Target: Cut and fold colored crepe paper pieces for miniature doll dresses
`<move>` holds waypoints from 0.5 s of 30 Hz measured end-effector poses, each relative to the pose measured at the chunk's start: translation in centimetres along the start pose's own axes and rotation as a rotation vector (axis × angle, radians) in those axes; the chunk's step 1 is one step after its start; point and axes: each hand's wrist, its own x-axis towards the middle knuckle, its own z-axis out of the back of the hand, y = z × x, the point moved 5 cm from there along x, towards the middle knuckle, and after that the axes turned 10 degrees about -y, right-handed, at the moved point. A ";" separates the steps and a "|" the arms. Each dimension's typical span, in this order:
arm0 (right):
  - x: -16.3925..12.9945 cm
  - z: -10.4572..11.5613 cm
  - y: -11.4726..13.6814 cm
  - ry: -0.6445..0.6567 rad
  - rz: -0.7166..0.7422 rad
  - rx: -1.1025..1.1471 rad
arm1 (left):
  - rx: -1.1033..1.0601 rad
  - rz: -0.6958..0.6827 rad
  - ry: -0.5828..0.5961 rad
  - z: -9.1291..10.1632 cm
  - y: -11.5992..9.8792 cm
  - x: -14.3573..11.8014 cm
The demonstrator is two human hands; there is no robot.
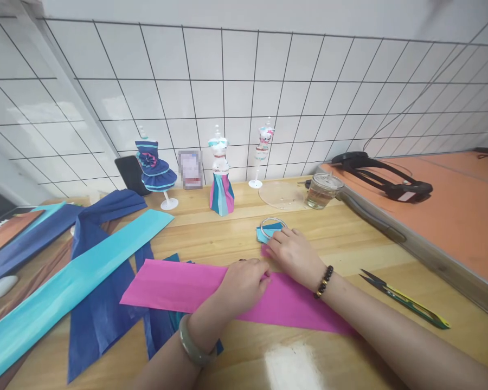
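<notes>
**Two hands on a strip of pink paper**

A long magenta paper strip (179, 290) — matte, faintly creased, cut roughly rectangular — lies flat on the wooden table (350, 238), overlapping dark blue paper (101, 319). The left hand (244, 284) rests knuckles-up on its middle, fingers curled down against the sheet. The right hand (295, 254) presses at the strip's upper edge — whether it pinches the paper cannot be told. Thread snips (404, 300) lie well apart to the right.

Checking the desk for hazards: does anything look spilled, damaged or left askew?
Nothing spilled or damaged. The snips lie loose, apart from the right hand; both hands rest on the pink paper strip.
</notes>
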 end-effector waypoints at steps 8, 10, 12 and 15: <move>1.8 -1.3 -0.5 -0.061 -0.243 0.209 | -0.052 0.028 0.002 0.2 0.1 0.0; 1.7 -1.3 -1.5 -0.079 -0.330 0.315 | -0.066 0.035 0.001 0.3 0.1 0.0; 1.6 -1.2 -2.6 -0.093 -0.421 0.439 | -0.082 0.040 -0.002 0.4 0.0 0.0; 1.3 -1.2 -4.0 -0.110 -0.551 0.619 | -0.103 0.045 -0.004 0.5 -0.1 0.0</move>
